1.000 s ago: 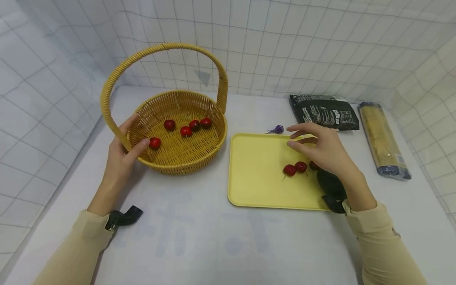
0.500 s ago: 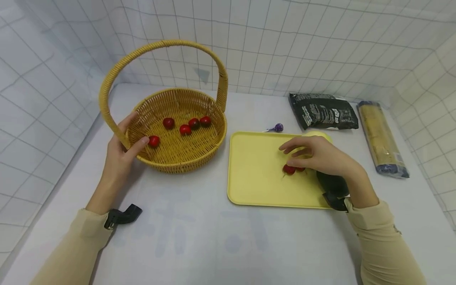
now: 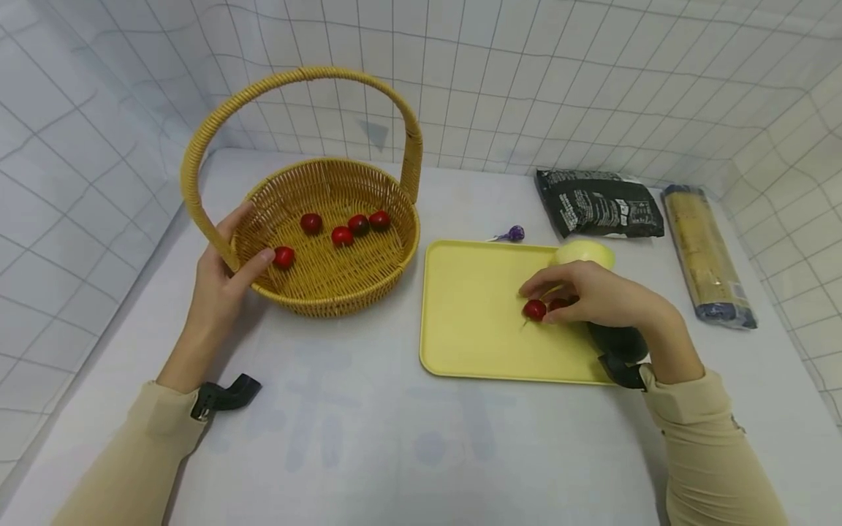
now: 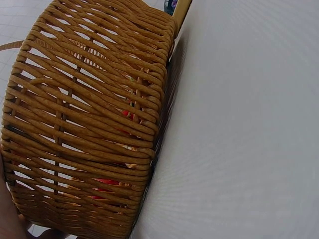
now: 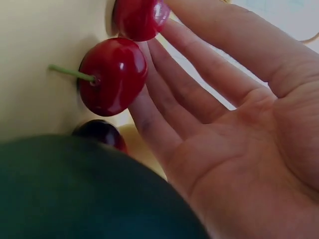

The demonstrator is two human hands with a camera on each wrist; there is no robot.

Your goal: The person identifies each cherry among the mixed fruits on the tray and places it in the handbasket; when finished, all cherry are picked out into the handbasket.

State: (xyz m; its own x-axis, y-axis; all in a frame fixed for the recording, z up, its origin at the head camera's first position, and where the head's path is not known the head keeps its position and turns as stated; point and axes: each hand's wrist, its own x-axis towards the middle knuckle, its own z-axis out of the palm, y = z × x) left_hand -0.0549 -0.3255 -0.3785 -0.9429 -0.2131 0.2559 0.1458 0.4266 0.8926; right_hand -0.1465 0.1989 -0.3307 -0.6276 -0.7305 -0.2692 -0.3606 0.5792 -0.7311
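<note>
At the left, my left hand (image 3: 220,288) grips the side of a yellow wicker basket (image 3: 329,305), thumb over the rim, beside a cherry (image 3: 283,257). Several cherries lie inside. In the left wrist view the basket's woven wall (image 4: 84,119) hides most of that hand. My right hand (image 3: 595,296) is low over a yellow tray (image 3: 473,351), its fingers and thumb loosely bent about a cherry (image 3: 534,310). A second cherry (image 3: 558,305) is partly covered. The right wrist view shows a stemmed cherry (image 5: 114,77) near the fingers, and the thumb close to another cherry (image 5: 139,17).
A dark green rounded thing (image 3: 618,342) lies on the tray under my right wrist. A pale yellow-green fruit (image 3: 584,253) is at the tray's back. Behind are a purple-wrapped lollipop (image 3: 515,233) and a black packet (image 3: 598,204). A long yellow packet (image 3: 709,256) lies at right.
My right hand has come down and towards me, from above the tray's back part to the cherries. The pale yellow-green fruit has come into sight. My left hand stays on the basket.
</note>
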